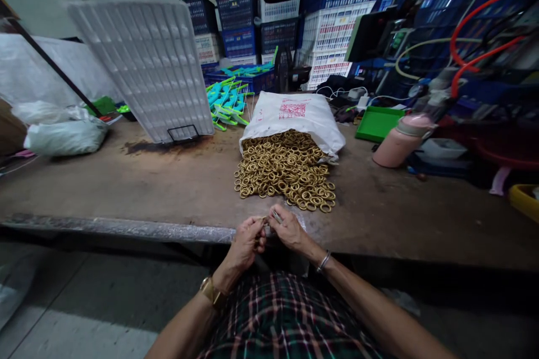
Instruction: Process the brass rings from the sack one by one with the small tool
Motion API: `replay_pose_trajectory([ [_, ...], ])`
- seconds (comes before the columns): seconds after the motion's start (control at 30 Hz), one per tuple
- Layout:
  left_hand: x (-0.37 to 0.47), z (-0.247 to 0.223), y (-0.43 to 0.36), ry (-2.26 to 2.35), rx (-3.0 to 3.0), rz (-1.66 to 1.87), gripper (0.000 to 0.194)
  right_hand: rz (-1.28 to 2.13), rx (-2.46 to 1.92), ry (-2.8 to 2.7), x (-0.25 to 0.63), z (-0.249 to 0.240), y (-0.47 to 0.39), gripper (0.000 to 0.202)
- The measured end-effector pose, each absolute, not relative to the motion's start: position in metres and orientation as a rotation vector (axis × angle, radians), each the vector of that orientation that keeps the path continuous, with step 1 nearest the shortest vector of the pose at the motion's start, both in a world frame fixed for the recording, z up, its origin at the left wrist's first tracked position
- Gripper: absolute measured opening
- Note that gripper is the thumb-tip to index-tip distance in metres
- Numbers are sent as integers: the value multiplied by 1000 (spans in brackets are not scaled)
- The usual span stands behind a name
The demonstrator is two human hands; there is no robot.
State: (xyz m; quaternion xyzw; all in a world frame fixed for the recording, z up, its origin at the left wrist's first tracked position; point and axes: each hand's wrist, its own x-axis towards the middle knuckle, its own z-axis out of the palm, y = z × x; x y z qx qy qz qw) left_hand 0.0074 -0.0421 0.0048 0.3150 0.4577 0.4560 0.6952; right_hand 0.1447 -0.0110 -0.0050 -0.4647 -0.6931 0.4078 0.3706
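Just above both hands, mid-frame, the rings [286, 171] are lying heaped, round with no long axis, nearer the right hand [289, 230]. It is slanting up-left, gripping a metal piece [277, 216]; the left hand [246, 242] is slanting up-right, pinching a brassy bit [264, 220], details unclear.

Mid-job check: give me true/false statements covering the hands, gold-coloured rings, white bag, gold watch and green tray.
1. The left hand and right hand are close together at the near edge of the workbench. True.
2. The gold watch is on the right arm. False: it is on the left.
3. Gold-coloured rings spill from the white bag. True.
4. The green tray lies left of the white bag. False: it lies to the right.
5. The right hand holds a slender silvery item. True.
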Motion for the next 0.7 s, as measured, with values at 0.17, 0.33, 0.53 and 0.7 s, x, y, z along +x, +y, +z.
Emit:
replay_pose_trajectory([
  [0.17,12,6,-45,1213,1031,1026,28,1170,-1272,-1708,146,-11,-13,23],
  [0.33,19,4,-47,1171,986,922,28,1125,-1366,-1726,155,-19,-13,23],
  [0.53,21,4,-41,1019,796,860,26,1159,-1346,-1695,160,-18,-9,21],
  [0.7,24,7,-38,977,799,836,26,1276,-1307,-1620,164,-15,-5,21],
])
